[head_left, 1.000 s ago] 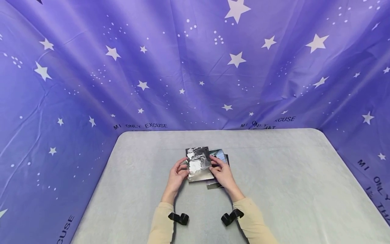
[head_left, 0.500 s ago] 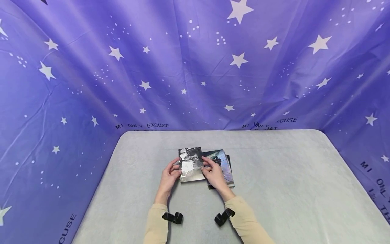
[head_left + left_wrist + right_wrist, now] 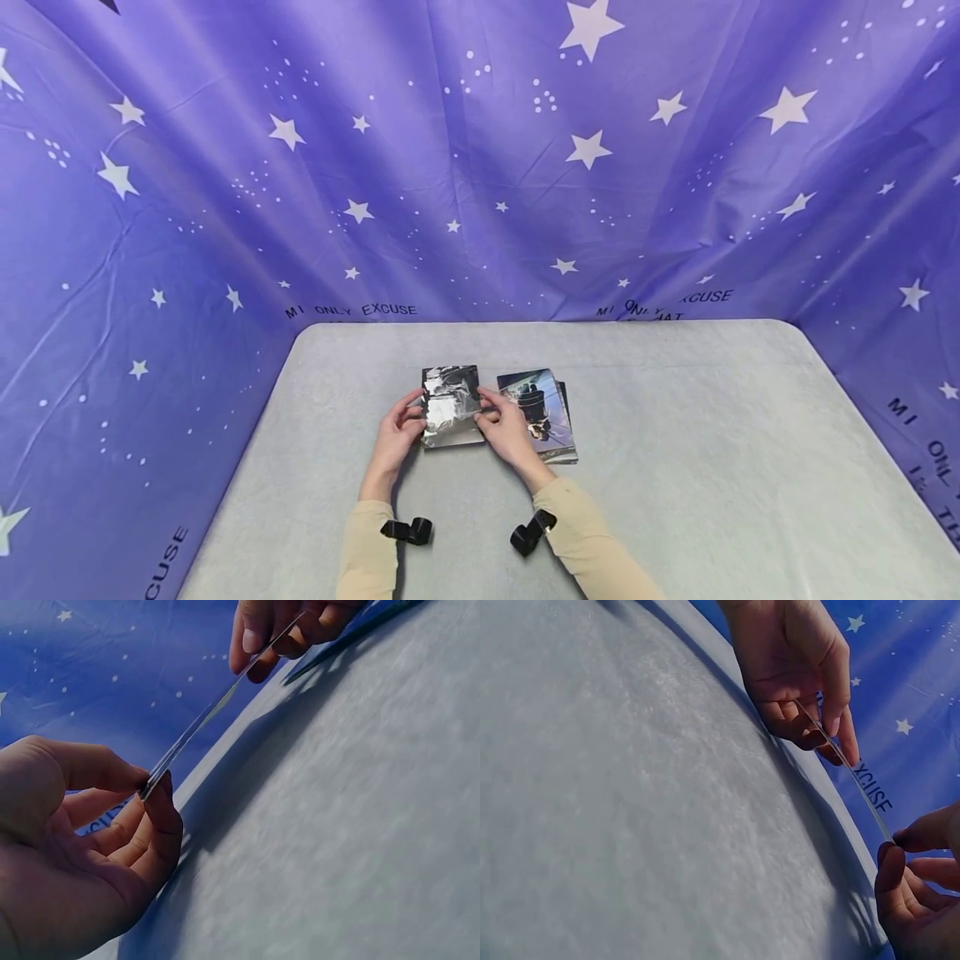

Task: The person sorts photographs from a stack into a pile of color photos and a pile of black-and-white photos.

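Observation:
A glossy black-and-white photo print [image 3: 452, 407] is held by its two sides between my hands, its face bright with glare. My left hand [image 3: 393, 437] pinches the left edge between thumb and fingers; my right hand [image 3: 508, 432] grips the opposite edge. Seen edge-on in the left wrist view, the thin print [image 3: 199, 724] is lifted over the table and casts a shadow, and layers show at its near end. To the right of it lies a loose pile of colour photos [image 3: 534, 408], its lower left partly behind my right hand.
The pale grey table [image 3: 712, 467] extends to both sides and in front of the hands. A purple curtain [image 3: 480, 167] with white stars hangs behind and at the sides. Black straps [image 3: 408, 531] circle both wrists over beige sleeves [image 3: 367, 546].
Both hands have carried the black-and-white print leftward, off the photo pile. More of the pile's top photo now shows. Neither hand has let go.

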Action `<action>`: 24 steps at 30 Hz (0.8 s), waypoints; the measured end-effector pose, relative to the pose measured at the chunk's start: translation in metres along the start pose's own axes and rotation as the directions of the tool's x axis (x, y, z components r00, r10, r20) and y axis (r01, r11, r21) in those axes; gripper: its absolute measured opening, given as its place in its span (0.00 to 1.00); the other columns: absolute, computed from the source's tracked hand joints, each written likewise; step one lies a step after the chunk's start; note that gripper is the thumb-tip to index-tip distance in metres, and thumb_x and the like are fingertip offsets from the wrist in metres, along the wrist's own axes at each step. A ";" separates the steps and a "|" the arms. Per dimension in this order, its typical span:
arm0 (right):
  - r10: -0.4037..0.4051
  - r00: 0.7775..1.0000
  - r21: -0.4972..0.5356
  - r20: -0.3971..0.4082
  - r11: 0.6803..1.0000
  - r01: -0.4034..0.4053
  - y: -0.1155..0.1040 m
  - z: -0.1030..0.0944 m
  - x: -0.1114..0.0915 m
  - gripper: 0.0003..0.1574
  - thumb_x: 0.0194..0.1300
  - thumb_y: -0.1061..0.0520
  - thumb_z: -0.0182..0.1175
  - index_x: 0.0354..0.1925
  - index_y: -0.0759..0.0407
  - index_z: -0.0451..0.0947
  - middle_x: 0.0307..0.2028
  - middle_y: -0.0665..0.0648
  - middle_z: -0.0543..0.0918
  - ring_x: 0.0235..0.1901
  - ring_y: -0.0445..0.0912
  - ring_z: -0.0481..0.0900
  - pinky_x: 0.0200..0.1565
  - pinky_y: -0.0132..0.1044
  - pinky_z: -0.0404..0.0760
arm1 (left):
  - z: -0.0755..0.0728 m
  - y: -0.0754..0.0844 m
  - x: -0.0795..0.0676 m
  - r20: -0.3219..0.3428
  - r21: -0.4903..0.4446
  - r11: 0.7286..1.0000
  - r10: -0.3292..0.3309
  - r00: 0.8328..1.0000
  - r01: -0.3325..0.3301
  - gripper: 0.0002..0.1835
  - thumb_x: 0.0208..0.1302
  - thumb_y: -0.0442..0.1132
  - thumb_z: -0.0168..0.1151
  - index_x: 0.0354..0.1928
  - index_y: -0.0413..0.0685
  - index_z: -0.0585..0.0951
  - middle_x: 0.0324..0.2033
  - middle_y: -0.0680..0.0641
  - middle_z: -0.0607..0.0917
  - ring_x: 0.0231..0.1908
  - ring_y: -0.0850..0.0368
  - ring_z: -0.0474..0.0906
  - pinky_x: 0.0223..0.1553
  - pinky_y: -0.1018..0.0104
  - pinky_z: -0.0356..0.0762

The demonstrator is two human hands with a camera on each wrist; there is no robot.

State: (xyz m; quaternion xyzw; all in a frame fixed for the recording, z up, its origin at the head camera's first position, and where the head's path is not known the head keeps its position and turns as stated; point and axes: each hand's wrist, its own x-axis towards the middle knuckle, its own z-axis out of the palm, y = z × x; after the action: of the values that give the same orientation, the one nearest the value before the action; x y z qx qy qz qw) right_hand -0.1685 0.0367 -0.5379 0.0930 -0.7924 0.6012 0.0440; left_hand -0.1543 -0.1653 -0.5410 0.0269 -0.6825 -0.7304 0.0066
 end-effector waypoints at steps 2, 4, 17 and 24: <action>0.001 1.000 -0.003 0.015 1.000 -0.001 0.000 0.004 0.002 0.28 0.54 0.72 0.62 0.56 0.74 0.74 0.39 0.67 0.82 0.25 0.38 0.79 0.28 0.28 0.77 | -0.004 0.001 0.001 0.000 0.007 1.000 -0.010 1.000 0.010 0.30 0.56 0.17 0.51 0.64 0.29 0.67 0.37 0.42 0.79 0.30 0.65 0.77 0.33 0.75 0.73; 0.001 0.999 -0.008 0.032 1.000 -0.001 0.000 0.007 0.003 0.29 0.53 0.72 0.62 0.56 0.74 0.74 0.38 0.66 0.82 0.26 0.42 0.81 0.29 0.29 0.77 | -0.009 0.001 0.002 0.002 0.012 1.000 -0.026 1.000 0.026 0.30 0.56 0.16 0.51 0.65 0.29 0.67 0.37 0.41 0.79 0.29 0.65 0.76 0.32 0.75 0.73; 0.023 0.990 -0.090 0.141 0.996 -0.011 -0.003 0.024 0.016 0.27 0.54 0.69 0.64 0.54 0.73 0.75 0.34 0.60 0.82 0.30 0.47 0.84 0.34 0.32 0.80 | -0.039 0.004 0.009 0.024 0.176 0.981 -0.085 0.996 0.079 0.30 0.58 0.18 0.53 0.65 0.27 0.66 0.44 0.32 0.78 0.32 0.62 0.75 0.32 0.74 0.73; 0.013 0.987 -0.265 0.163 0.964 0.031 -0.005 0.032 0.014 0.28 0.54 0.62 0.66 0.54 0.68 0.77 0.31 0.50 0.82 0.21 0.33 0.72 0.31 0.31 0.73 | -0.048 0.009 0.009 -0.017 0.308 0.949 -0.061 0.998 0.063 0.25 0.58 0.20 0.56 0.60 0.23 0.70 0.40 0.32 0.79 0.32 0.61 0.74 0.29 0.75 0.70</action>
State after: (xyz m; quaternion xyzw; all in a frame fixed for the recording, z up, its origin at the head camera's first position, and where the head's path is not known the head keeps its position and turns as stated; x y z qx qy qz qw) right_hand -0.1803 0.0036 -0.5391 0.1389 -0.8666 0.4793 -0.0062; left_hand -0.1611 -0.2139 -0.5356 0.0515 -0.7869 -0.6146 -0.0180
